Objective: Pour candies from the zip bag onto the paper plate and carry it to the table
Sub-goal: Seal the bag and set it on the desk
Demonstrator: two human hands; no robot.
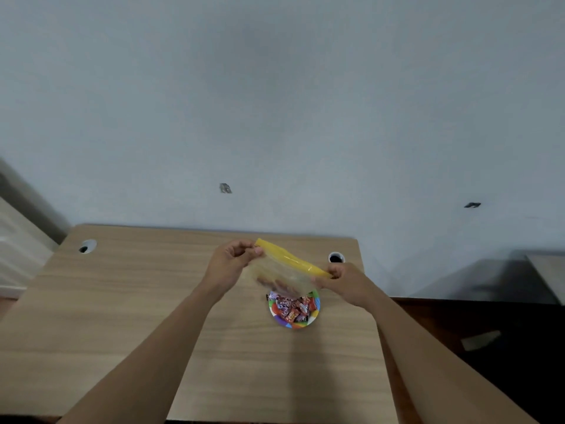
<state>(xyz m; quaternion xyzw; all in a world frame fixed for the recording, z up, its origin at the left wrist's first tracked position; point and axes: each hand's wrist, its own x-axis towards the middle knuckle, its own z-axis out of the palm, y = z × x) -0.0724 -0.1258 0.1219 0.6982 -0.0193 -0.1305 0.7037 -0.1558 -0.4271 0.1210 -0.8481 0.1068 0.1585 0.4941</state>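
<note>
Clear, floppy plastic makes up the zip bag [282, 275], held above the paper plate [294, 325] by its yellow zip strip [292, 258]. Left hand [227, 264] and right hand [345, 283] each pinch one end of that strip, fingers closed. Wrapped candies [292, 307] heap on the plate, which rests on the wooden desk [122, 301]. The plate looks light and bendy; supporting it under the rim with both hands seems wise.
</note>
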